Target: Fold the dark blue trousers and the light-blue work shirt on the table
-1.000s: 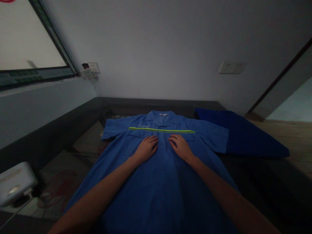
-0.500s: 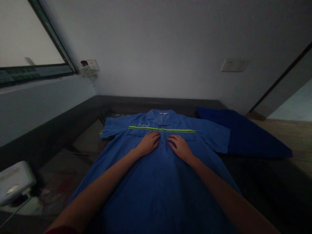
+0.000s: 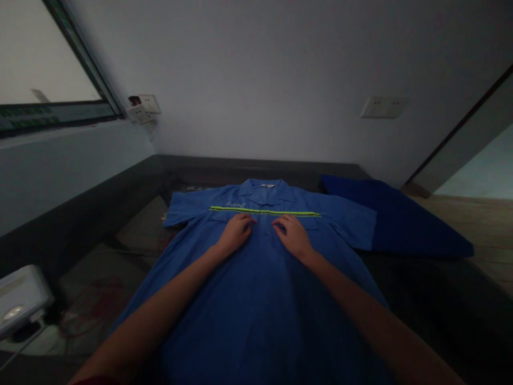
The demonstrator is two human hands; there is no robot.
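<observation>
A blue shirt (image 3: 264, 299) is lying at the frame's lower centre, probably light and limp, best held by its shoulders (image 3: 305, 198), while the left hand (image 3: 235, 231) and right hand (image 3: 295, 235) are curving over its chest (image 3: 264, 227), grip impossible to tell.

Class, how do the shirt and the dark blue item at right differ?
The shirt is a lighter blue; the dark blue item is deeper. The shirt has a yellow-green stripe; the dark blue item shows none. The shirt fills more of the view than the dark blue item. Both lie on the dark table.
</observation>
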